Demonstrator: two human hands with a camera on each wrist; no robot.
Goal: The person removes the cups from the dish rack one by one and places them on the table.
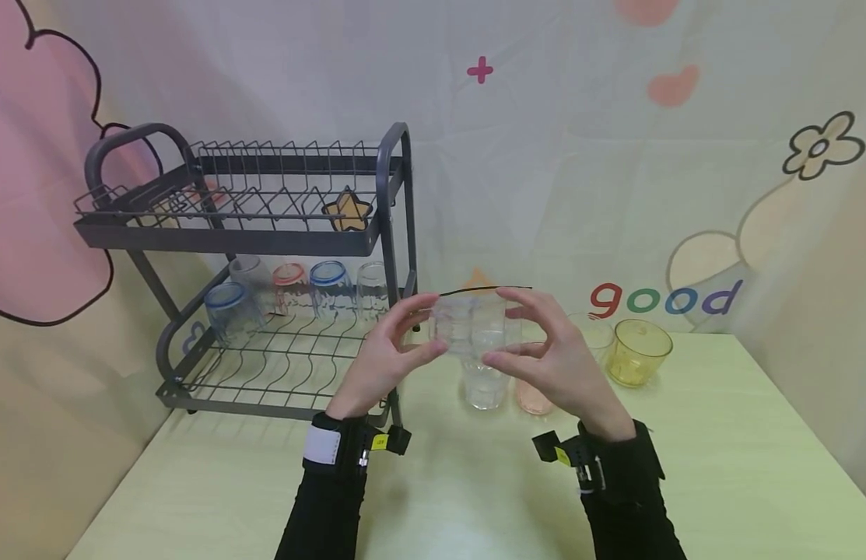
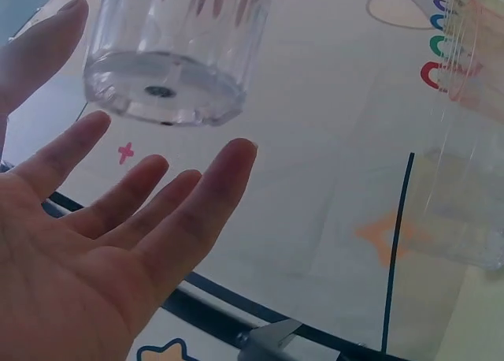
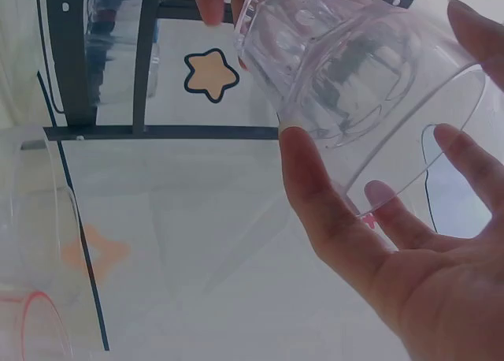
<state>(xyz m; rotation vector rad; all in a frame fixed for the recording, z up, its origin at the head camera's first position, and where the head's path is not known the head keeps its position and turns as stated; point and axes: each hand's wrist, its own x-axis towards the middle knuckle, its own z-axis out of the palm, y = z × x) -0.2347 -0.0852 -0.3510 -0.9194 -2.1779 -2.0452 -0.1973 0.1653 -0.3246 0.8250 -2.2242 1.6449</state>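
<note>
A clear glass tumbler (image 1: pixel 468 323) lies sideways in the air between both hands, its narrower faceted base toward the left and its wider rim toward the right. My right hand (image 1: pixel 555 358) holds it near the rim, with the index finger along the wall (image 3: pixel 370 69) and the thumb on the other side. Around the base end, my left hand (image 1: pixel 387 354) has its fingers spread; the left wrist view shows a gap between the index fingertip and the glass base (image 2: pixel 165 93). Below and behind the hands, another clear glass (image 1: pixel 485 389) stands on the table.
A dark two-tier dish rack (image 1: pixel 222 239) stands at the left; several upturned glasses, including a blue-rimmed one (image 1: pixel 332 292) and a red-rimmed one (image 1: pixel 291 288), sit on its lower shelf. A pinkish glass (image 1: pixel 534 398) and a yellow glass (image 1: pixel 639 354) are on the table (image 1: pixel 741 459).
</note>
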